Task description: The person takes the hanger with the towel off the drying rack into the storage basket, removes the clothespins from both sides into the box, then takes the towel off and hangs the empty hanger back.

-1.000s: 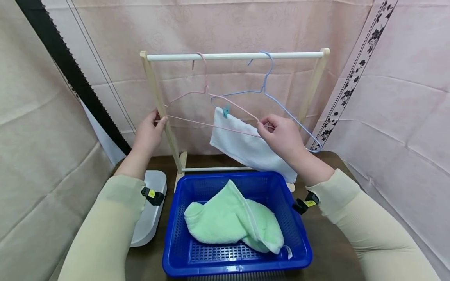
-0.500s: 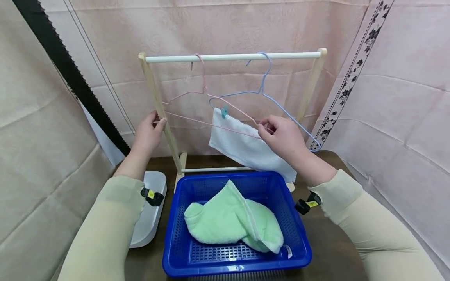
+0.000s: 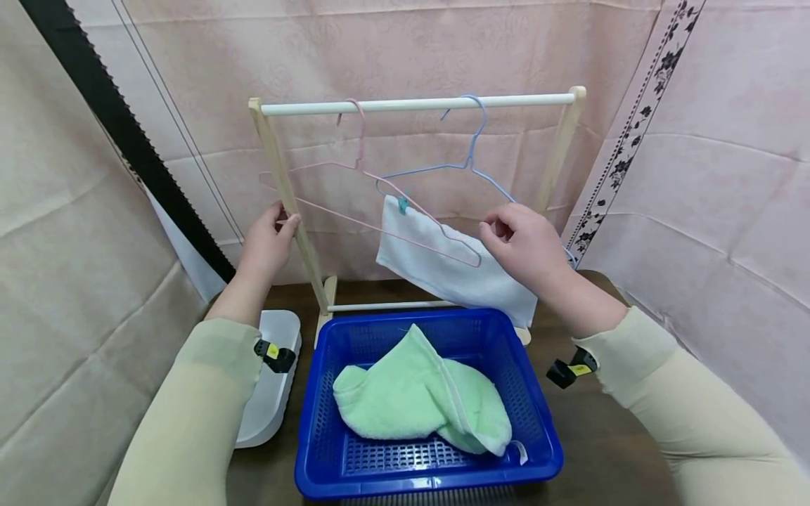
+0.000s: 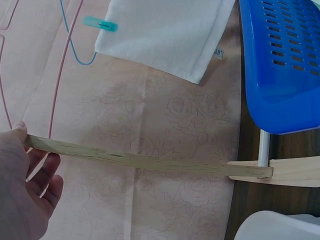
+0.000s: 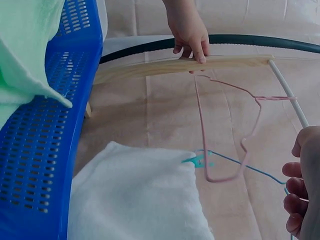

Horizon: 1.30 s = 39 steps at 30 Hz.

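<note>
My left hand [image 3: 268,239] holds the left wooden post [image 4: 125,157] of a drying rack, its thumb on one side and fingers on the other. A pink hanger [image 3: 405,242] hangs from the rack's top rail [image 3: 405,106], slanting down to the right; its left end passes behind that post. Beside its lower right end, my right hand [image 3: 528,242] is held in the air with loosely bent fingers and nothing in them. Behind, a blue hanger [image 3: 425,169] carries a white towel [image 3: 443,260], with a teal clothespin [image 5: 200,160] at the towel's corner.
A blue basket [image 3: 430,485] stands in front of the rack with a green towel [image 3: 418,393] inside. Left of it is a white container [image 3: 272,393] on the brown table [image 3: 601,436]. Patterned cloth [image 3: 405,42] surrounds the back and sides.
My right hand has let go of the pink hanger's right end and moved a little right. The hanger has shifted left and its right end hangs lower. My left hand stays at the post.
</note>
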Available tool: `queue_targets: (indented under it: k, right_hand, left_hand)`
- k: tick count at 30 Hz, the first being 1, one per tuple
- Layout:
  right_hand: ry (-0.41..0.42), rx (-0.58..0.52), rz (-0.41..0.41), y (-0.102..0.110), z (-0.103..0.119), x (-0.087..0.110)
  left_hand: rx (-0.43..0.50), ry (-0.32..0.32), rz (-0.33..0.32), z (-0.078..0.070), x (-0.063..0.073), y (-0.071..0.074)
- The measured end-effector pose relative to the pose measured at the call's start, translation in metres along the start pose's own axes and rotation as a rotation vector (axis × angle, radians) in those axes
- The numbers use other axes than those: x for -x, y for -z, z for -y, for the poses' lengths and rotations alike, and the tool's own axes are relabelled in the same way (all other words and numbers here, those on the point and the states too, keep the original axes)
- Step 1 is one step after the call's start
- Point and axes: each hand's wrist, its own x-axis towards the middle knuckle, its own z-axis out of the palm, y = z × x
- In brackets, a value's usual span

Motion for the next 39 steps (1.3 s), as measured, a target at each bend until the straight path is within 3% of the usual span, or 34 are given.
queue_targets:
  k: [8, 20, 24, 33, 39]
  right_hand:
    - [-0.019, 0.046, -0.051, 0.015, -0.011, 0.005]
    - [-0.061, 0.019, -0.154, 0.038, -0.035, 0.011]
    - [-0.115, 0.017, -0.113, 0.042, -0.041, 0.013]
    - [-0.233, 0.061, 0.082, 0.042, -0.050, 0.018]
    - [-0.240, 0.056, 0.099, 0.037, -0.055, 0.021]
  left_hand:
    - [0.006, -0.002, 0.003, 0.001, -0.001, 0.000]
    - [0.002, 0.025, 0.007, -0.001, 0.000, 0.000]
    - [0.003, 0.018, 0.010, -0.001, -0.001, 0.001]
    - [0.002, 0.012, 0.009, 0.000, 0.000, 0.001]
    - [-0.001, 0.027, 0.014, -0.002, 0.000, 0.000]
